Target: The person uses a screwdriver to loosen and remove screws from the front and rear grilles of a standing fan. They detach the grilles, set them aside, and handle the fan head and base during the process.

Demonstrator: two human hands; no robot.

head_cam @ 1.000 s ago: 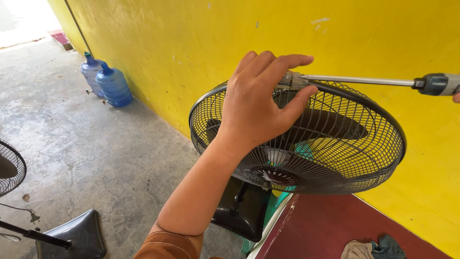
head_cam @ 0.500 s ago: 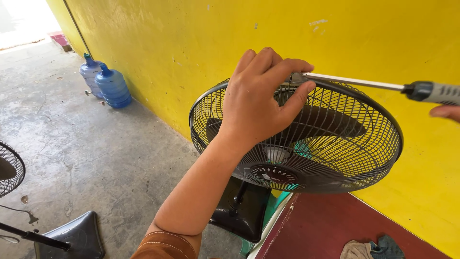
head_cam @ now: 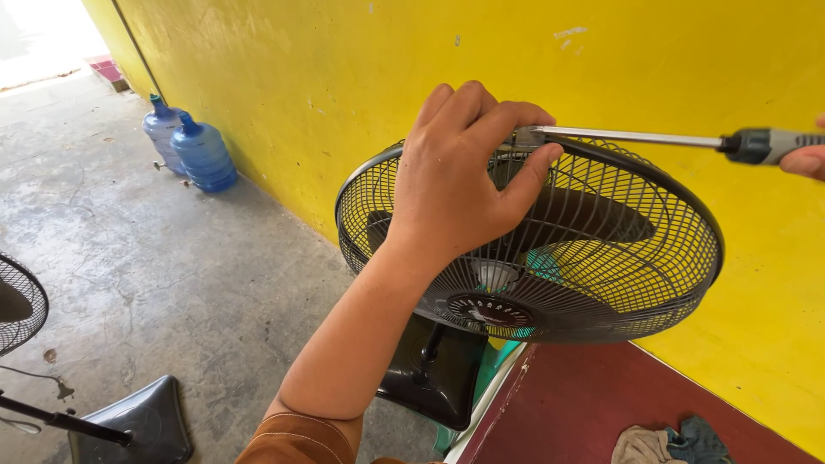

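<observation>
A black electric fan (head_cam: pixel 601 283) with a wire guard stands tilted in front of a yellow wall. My left hand (head_cam: pixel 460 180) lies over the top rim of the guard, fingers curled around it. My right hand (head_cam: pixel 806 159) shows only at the right edge, gripping the grey handle of a long screwdriver (head_cam: pixel 679 139). The screwdriver's metal shaft runs leftward, and its tip meets the guard rim right by my left fingertips. The fan's black base (head_cam: pixel 434 374) sits below the guard.
Two blue water jugs (head_cam: pixel 193 150) stand on the concrete floor by the wall. Another fan (head_cam: pixel 17 301) with a black base (head_cam: pixel 137 421) is at the lower left. A dark red table top (head_cam: pixel 567 412) with crumpled cloths (head_cam: pixel 670 442) lies at the lower right.
The screwdriver has tilted slightly, its handle end lower than before. My left hand has stayed on the guard rim.
</observation>
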